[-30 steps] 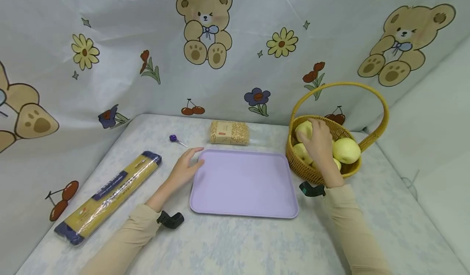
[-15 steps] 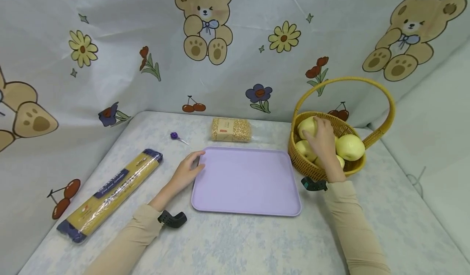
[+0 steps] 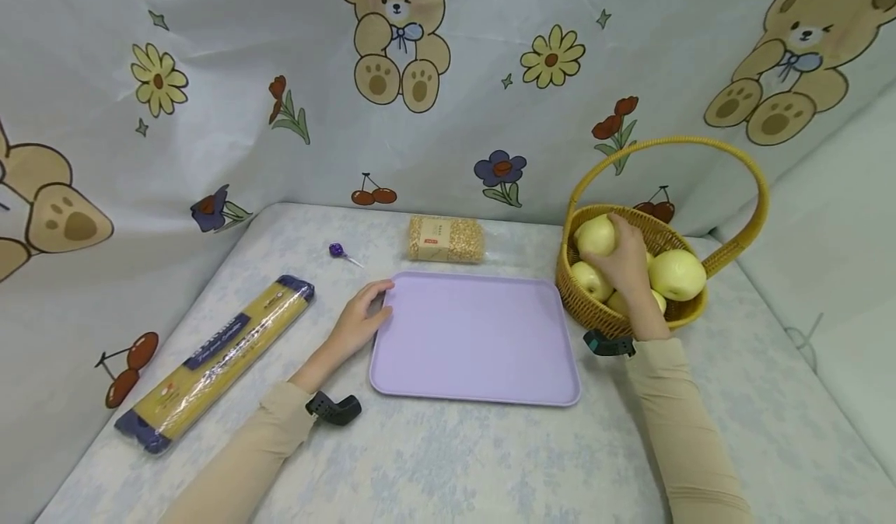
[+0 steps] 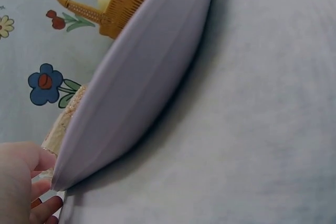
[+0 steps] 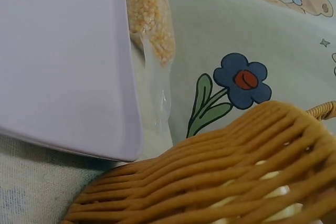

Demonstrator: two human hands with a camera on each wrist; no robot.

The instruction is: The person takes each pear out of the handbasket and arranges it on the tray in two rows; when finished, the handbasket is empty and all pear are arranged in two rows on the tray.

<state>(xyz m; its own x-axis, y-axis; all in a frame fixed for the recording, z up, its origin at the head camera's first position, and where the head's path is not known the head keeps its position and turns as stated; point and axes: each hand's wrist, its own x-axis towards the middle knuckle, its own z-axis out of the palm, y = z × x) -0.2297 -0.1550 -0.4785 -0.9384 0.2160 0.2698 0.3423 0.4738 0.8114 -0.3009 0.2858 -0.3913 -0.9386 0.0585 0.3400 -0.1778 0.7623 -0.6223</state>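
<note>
OK, fruit (image 3: 595, 235) gripped in basket (image 3: 586, 309).
Right hand (image 3: 628, 262) has fingers curled round it, basket's 10 o'clock; left hand (image 3: 357, 323) touches tray (image 3: 476, 341) at its 10 o'clock, fingers loosely spread.

Long beige sleeves (image 3: 682, 423), curved black wrist cameras (image 3: 334, 410), bare fingers (image 3: 375, 289)

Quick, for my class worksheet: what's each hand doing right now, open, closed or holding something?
Left hand: open, at the lilac tray's left edge.
Right hand: holding a pale yellow fruit in the basket.
</note>
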